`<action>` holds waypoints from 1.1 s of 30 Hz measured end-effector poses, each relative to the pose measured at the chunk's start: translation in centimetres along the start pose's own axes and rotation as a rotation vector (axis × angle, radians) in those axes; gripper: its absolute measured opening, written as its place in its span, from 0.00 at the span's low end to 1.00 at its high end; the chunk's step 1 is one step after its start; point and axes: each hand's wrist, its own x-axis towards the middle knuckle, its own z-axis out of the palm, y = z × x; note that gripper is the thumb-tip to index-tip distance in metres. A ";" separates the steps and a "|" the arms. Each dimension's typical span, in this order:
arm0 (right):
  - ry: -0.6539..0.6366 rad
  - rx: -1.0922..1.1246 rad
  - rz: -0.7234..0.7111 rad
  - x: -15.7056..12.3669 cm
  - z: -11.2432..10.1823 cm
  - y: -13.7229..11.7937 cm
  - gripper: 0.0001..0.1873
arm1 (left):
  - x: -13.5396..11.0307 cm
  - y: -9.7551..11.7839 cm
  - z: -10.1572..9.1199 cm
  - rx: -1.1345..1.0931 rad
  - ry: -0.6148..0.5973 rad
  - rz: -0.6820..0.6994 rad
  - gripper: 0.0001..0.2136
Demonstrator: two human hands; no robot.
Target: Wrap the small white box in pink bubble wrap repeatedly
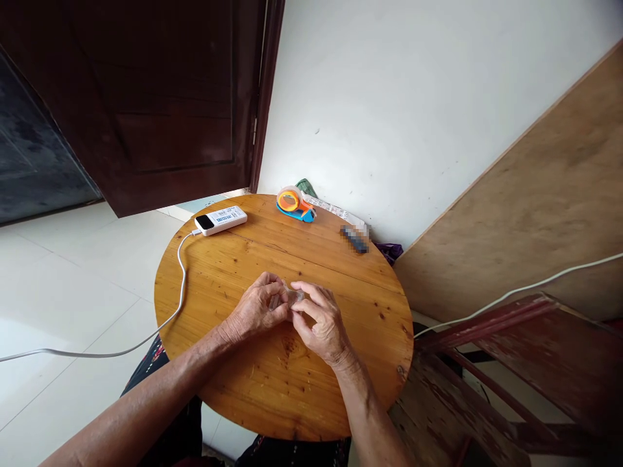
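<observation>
Both my hands meet over the middle of a round wooden table (233, 259). My left hand (256, 310) and my right hand (321, 321) have their fingers curled and pinched together on a small clear, crinkled piece (292, 297) held between the fingertips. What the piece is I cannot make out; most of it is hidden by my fingers.
A white power bank (221, 220) with a white cable (181, 285) lies at the table's far left. An orange and blue tape dispenser (293, 203) and a blurred dark object (355, 238) sit by the wall. A dark door stands behind, a plywood board and red wooden frame to the right.
</observation>
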 end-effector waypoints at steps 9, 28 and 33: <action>0.045 0.068 0.059 -0.3 -0.6 0.7 0.12 | 0.0 -0.2 -0.2 0.022 0.021 0.076 0.03; 0.318 0.140 0.222 -0.3 -0.7 2.1 0.07 | 1.7 -0.4 -1.9 -0.791 0.452 -0.542 0.13; 0.285 0.129 0.231 -0.2 -0.4 2.1 0.07 | 2.0 -0.7 -2.0 -0.835 0.459 -0.575 0.16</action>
